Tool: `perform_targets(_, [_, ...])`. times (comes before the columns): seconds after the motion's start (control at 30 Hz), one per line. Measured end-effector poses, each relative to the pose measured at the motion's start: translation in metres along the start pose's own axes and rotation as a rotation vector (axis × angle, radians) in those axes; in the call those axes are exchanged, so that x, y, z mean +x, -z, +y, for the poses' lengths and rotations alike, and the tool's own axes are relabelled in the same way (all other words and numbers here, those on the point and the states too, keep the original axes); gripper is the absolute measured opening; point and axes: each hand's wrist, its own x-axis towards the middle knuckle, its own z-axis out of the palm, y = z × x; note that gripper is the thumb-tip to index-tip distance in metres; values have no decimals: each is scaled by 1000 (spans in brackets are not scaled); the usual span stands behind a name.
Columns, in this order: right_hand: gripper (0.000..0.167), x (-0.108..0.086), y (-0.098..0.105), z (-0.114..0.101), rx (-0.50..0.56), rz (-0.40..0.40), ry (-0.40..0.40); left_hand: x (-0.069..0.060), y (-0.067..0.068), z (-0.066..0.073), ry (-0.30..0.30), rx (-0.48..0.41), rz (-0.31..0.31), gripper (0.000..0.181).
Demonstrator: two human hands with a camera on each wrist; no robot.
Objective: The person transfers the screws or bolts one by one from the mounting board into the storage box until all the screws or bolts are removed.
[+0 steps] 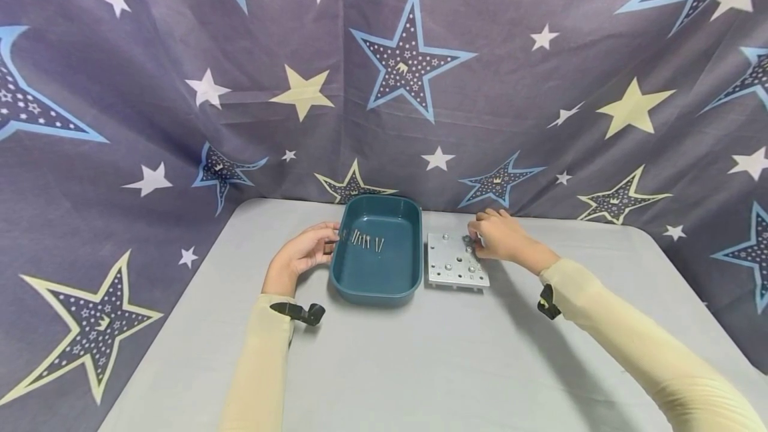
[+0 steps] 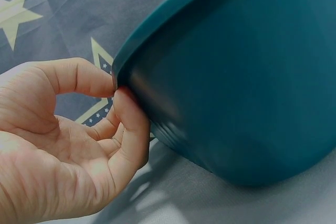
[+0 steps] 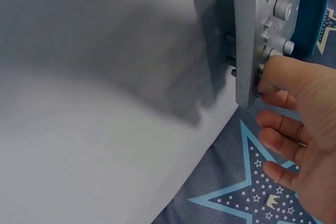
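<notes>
A deep teal plastic tray (image 1: 376, 280) stands on the table, with several silver screws (image 1: 365, 241) lying inside it. My left hand (image 1: 309, 250) pinches the tray's left rim between thumb and index finger, clear in the left wrist view (image 2: 79, 135). To the tray's right is a thick silver metal plate (image 1: 443, 254) with holes and several bolts standing in it; bolt ends project below the plate in the right wrist view. My right hand (image 1: 501, 237) is at the plate's far right corner, thumb and index finger pinching a bolt that the fingers mostly hide. Its other fingers (image 3: 283, 129) are loosely bent.
The pale grey table (image 1: 420, 365) reaches to a dark, star-patterned cloth (image 1: 510, 85) hanging behind and at the sides. Black straps (image 1: 298, 313) sit on both wrists over cream sleeves (image 1: 258, 365). The tray and plate stand close together near the table's back edge.
</notes>
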Motion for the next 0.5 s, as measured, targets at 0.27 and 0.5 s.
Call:
perform_targets(0.27, [23, 2, 0, -1, 2, -35, -16, 0, 0, 0, 4, -11, -6, 30])
perform_targets(0.5, [23, 3, 2, -3, 16, -45, -16, 0, 0, 0, 2, -5, 2, 28])
